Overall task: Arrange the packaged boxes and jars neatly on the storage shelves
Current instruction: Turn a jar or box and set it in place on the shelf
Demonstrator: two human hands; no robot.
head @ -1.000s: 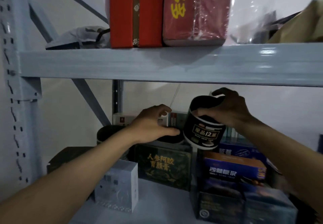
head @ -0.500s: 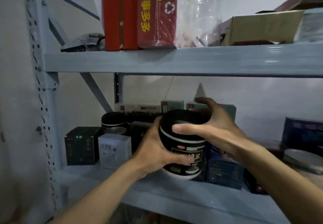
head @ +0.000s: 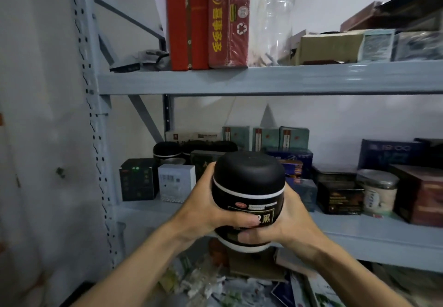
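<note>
At centre frame, the left hand and right hand wrap closely round the black round plastic jar with white bands, held in front of the grey metal middle shelf; this looks like mid-placement, and the next move needs an open gap among the boxes.

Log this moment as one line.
left hand: grips black jar | right hand: grips same jar | position: upright, in front of middle shelf

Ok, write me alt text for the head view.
A left hand and right hand grip a black jar upright in front of a grey shelf stocked with boxes and jars. Tall red boxes stand on the shelf above.
</note>
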